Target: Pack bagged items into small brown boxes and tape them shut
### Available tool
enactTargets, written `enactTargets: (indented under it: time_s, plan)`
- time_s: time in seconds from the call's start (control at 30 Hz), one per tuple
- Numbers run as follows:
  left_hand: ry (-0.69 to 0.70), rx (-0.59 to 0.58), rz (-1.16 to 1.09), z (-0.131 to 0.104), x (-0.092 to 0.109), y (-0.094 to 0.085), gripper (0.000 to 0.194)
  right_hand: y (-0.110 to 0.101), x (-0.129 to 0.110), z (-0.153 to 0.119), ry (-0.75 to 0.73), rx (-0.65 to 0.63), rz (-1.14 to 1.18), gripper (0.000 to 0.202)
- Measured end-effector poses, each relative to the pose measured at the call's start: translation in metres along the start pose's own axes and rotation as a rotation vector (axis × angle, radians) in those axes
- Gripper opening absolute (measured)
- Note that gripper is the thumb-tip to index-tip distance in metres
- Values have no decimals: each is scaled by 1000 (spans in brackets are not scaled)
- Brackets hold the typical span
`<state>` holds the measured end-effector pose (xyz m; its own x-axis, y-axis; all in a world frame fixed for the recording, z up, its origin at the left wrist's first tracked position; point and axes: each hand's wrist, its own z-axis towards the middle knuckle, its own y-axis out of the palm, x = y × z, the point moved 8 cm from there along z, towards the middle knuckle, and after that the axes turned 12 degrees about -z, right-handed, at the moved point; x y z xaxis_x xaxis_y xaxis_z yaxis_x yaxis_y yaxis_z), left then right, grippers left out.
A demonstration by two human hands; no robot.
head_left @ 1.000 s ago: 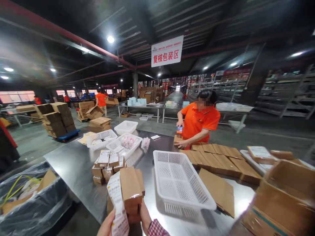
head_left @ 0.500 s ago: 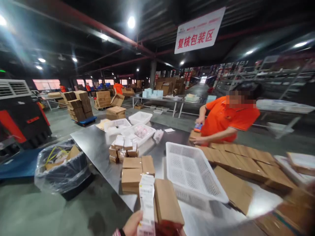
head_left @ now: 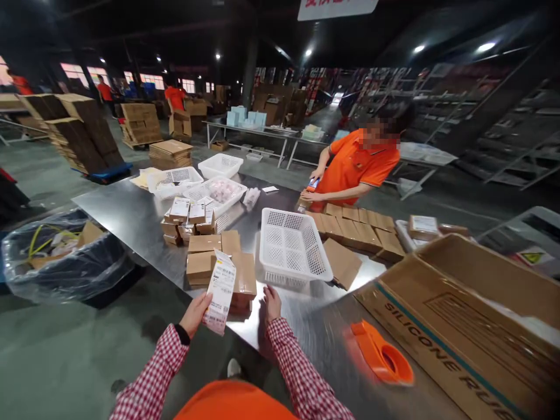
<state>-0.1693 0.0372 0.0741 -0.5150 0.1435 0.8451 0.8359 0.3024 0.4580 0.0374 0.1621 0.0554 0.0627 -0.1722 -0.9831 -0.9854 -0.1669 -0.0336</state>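
Observation:
My left hand (head_left: 198,315) grips a strip of printed shipping labels (head_left: 222,287) by its left edge, holding it up before the stacked boxes. Partly behind the labels, a small cardboard box (head_left: 245,273) sits at the table's near edge with other plain boxes (head_left: 203,265). To the right of that box, my right hand (head_left: 272,303) hovers low over or rests on the metal table (head_left: 301,309); I cannot tell which. It holds nothing, its fingers partly curled and apart. Beyond it stands a white perforated basket (head_left: 294,245).
Labelled boxes (head_left: 192,211) and white baskets (head_left: 221,166) stand farther back. An orange tape dispenser (head_left: 382,356) and a large open carton (head_left: 455,338) lie to the right. Across the table a co-worker (head_left: 359,163) handles a box. A lined waste bin (head_left: 65,256) stands at left.
The view has tilted down, bringing both forearms, the tape dispenser and the large carton into sight. My right hand, barely visible by the near box before, is now apart from it.

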Motion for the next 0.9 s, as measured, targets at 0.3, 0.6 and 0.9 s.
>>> enactTargets:
  time_s: [0.3,0.6,0.9]
  plan:
    - [29,-353,423,-102,21,25,40,88,-62,-100,266,-666,280,45]
    - [322,170,282,-122,49,-3,33,124,-71,-138,-27,-569,166,34]
    - [354,94,564,-151,42,-14,32,118,-94,-190,-879,-408,-652,29]
